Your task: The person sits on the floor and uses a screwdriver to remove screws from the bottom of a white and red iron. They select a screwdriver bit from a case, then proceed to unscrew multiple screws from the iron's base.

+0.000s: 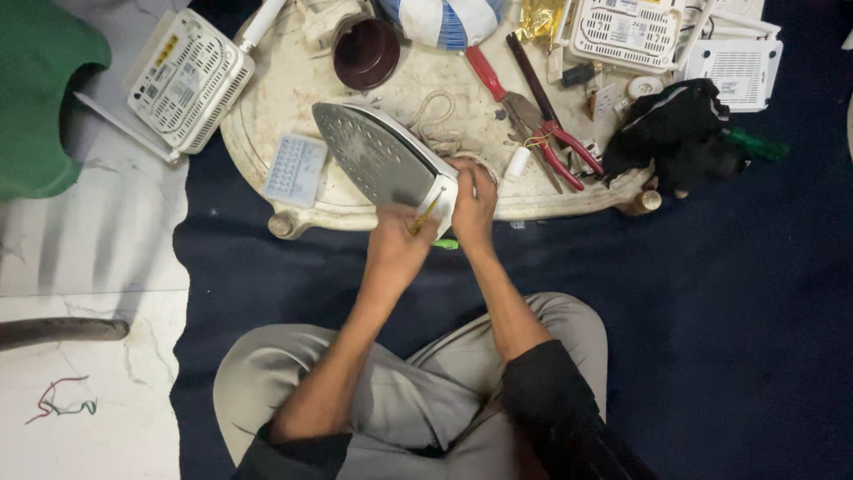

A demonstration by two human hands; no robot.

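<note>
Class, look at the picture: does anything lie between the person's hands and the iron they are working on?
Nothing visible does. The left hand and right hand both already rest at the rear end of the iron, the left holding a thin yellow-handled tool against it.

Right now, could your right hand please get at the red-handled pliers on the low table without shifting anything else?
Probably yes. The right hand rests on the rear of the clothes iron, and the red-handled pliers lie just to its right on the low table, uncovered, with only a small white spool between them.

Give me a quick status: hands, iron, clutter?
Left hand on screwdriver. Right hand steadies iron, soleplate up. Pliers beside.
</note>
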